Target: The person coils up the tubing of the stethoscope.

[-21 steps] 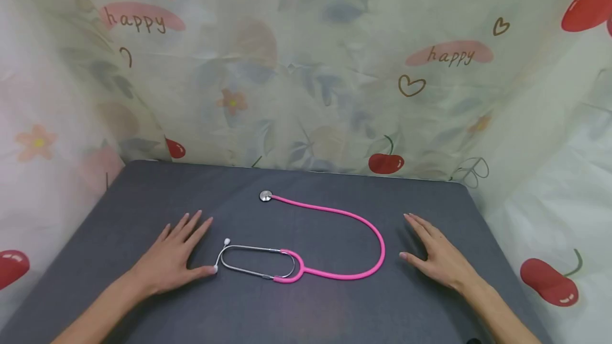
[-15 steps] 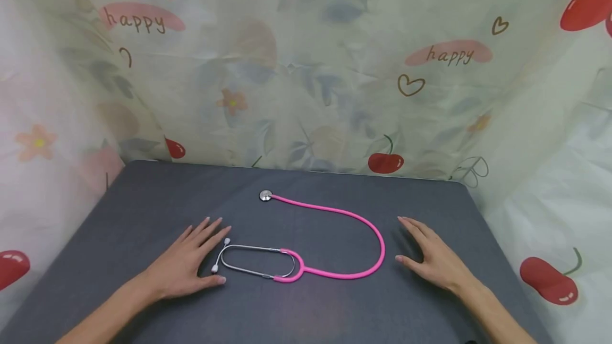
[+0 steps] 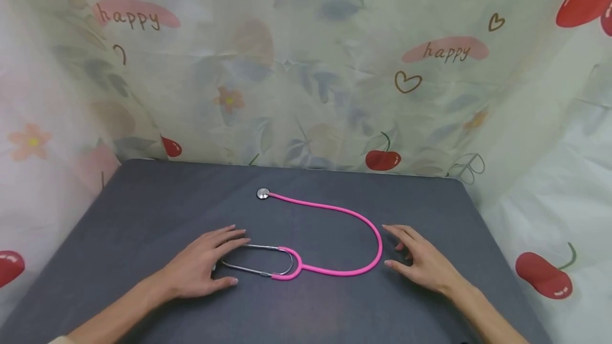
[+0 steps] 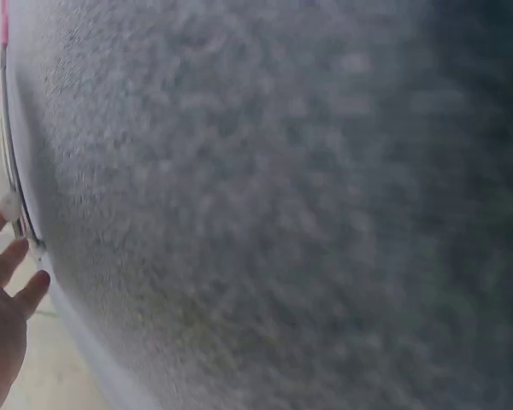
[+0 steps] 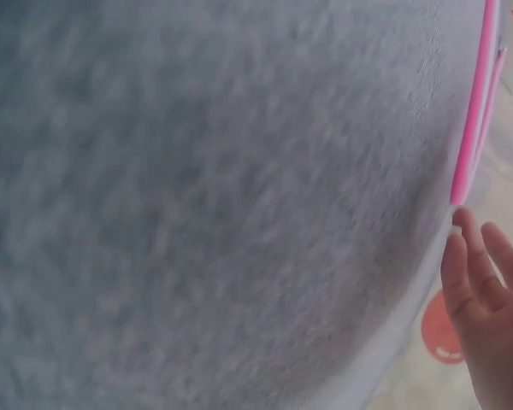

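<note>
Left grip (image 3: 204, 265) relaxed near two eartips (image 4: 9, 206) of one stethoscope (image 3: 300, 266); right grip (image 3: 425, 264) relaxed beside its one tube (image 3: 344, 273).

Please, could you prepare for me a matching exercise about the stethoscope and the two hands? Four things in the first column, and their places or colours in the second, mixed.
1. stethoscope chest piece
2. stethoscope tubing
3. left hand
4. right hand

A. just outside the bend of the curve, with fingers pointing toward it
B. bright pink, laid in a wide curve
C. at the free end of the metal ear tubes
D. silver, nearest of the four to the far edge of the dark grey table

Right pairs: 1-D, 2-B, 3-C, 4-A
</note>
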Motion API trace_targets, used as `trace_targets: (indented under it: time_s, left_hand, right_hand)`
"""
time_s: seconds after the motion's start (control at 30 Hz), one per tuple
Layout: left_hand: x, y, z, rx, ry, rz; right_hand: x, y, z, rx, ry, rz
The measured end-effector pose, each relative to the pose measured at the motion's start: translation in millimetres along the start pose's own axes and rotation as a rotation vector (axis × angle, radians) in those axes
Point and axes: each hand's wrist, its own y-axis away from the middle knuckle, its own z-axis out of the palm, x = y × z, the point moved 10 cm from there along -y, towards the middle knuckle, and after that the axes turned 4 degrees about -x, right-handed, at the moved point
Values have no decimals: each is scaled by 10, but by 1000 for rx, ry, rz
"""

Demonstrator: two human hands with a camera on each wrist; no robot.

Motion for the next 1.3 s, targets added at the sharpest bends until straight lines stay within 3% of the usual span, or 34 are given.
trace_targets:
  time_s: [0.27, 0.43, 0.57, 0.73, 0.97, 1.3]
  left_hand:
    - [72, -99, 16, 71, 15, 72]
    - [22, -145, 12, 115, 76, 80]
    - [-31, -160, 29, 119, 111, 48]
    - [-74, -200, 71, 123, 116, 16]
    - [-157, -237, 152, 87, 147, -52]
    - [-159, -232, 155, 83, 144, -63]
  right_hand:
    - [-40, -29, 140, -76, -331, 50]
    - [-119, -21, 195, -135, -417, 68]
    - [-132, -30, 246, -164, -453, 62]
    - [-98, -41, 312, -178, -448, 44]
    - [-133, -95, 376, -188, -301, 11]
    - [-124, -133, 432, -186, -261, 40]
